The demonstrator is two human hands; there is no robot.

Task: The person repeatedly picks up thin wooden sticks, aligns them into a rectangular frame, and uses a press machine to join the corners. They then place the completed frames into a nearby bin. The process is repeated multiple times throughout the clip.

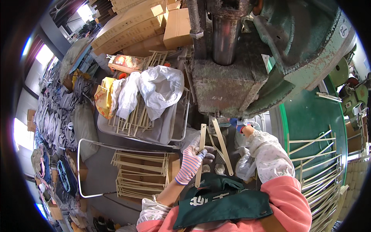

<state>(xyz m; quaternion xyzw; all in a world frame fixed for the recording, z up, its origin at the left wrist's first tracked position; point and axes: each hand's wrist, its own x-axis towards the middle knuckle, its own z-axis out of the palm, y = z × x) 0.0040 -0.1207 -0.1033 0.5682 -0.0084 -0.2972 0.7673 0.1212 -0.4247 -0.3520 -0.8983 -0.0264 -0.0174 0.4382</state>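
My left hand (pixel 191 163), in a striped knit glove with a grey palm, is closed around a flat cream strip (pixel 201 154) with a hole near its upper end. Just to its right, another cream strip (pixel 223 147) slants from beneath the press head down toward my apron. A thinner strip (pixel 217 144) crosses between the two; whether they are joined I cannot tell. Beneath the right side of the press head (pixel 230 83) reaches my right hand (pixel 241 127), in a blue and red glove. The press hides its fingers and whatever they touch.
On the left, a grey bin (pixel 147 135) holds white bags and cream frames. Stacked cream frames (pixel 141 174) lie below it beside a white metal tube (pixel 80 170). A green table (pixel 315 116) on the right bears more frames (pixel 322 185). Cardboard boxes (pixel 177 29) stand behind.
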